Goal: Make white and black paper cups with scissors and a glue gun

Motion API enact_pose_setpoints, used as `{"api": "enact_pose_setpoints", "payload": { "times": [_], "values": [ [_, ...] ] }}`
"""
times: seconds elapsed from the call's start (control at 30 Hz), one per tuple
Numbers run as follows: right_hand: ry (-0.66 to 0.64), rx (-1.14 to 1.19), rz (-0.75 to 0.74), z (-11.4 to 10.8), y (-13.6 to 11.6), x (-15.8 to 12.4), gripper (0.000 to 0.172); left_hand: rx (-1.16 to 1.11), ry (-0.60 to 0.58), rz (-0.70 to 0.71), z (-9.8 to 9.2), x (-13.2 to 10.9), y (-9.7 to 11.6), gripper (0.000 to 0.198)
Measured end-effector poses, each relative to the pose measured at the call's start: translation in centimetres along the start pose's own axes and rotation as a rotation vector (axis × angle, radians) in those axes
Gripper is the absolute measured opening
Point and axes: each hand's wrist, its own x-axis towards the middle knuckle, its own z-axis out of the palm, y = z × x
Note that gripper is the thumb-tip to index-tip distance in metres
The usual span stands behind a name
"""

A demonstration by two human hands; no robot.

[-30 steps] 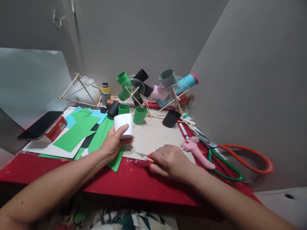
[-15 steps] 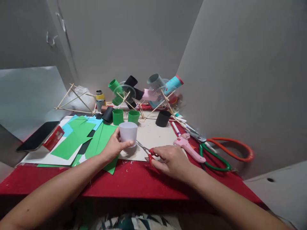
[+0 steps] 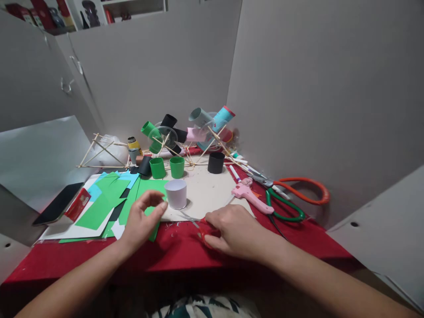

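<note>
A white paper cup (image 3: 176,195) stands upright on the pale board (image 3: 208,201). My left hand (image 3: 142,216) is just left of the cup, with thumb and fingers apart and nothing between them. In my right hand (image 3: 232,227) is a pair of small red-handled scissors (image 3: 200,227), the blades pointing left just in front of the cup's base. Behind the cup stand two green paper cups, one on the left (image 3: 157,168) and one on the right (image 3: 177,167). A black paper cup (image 3: 216,163) is farther right.
Green paper sheets (image 3: 99,205) and a black phone (image 3: 59,203) lie left. A pink glue gun (image 3: 253,199) and large shears with orange and green handles (image 3: 300,185) lie right. Stick frames with paper tubes (image 3: 165,137) stand at the back, before a grey wall (image 3: 159,66).
My left hand has let go of the white cup and drawn back to the left. The cup now stands on the board. The camera view has tilted up, showing shelves.
</note>
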Motion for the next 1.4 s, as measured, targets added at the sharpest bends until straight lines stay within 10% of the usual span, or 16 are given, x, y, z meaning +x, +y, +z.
{"api": "enact_pose_setpoints", "payload": {
  "times": [0.23,0.53,0.73,0.97,1.23,1.4],
  "values": [
    [-0.069,-0.024,-0.164,-0.5,-2.4,-0.2,0.022,0.050,-0.435,-0.231,0.4,-3.8,2.6,0.037],
    [-0.008,0.075,-0.201,0.0,-2.4,-2.0,0.010,-0.119,-0.430,-0.455,-0.2,-4.4,1.3,0.048],
    [0.133,0.069,-0.220,1.2,0.0,-3.1,0.019,0.035,-0.282,-0.298,-2.0,-4.2,0.0,0.055],
    [0.393,0.233,-0.213,1.3,1.2,-1.5,0.022,0.161,-0.632,-0.138,-3.0,-4.2,1.1,0.025],
    [0.500,0.706,-0.023,-0.3,0.4,2.2,0.043,0.332,-0.161,0.231,-3.1,-1.0,1.7,0.018],
    [0.623,0.948,0.038,-0.5,-0.3,5.0,0.045,0.419,-0.307,0.297,-2.7,2.8,0.4,0.046]
  ]
}}
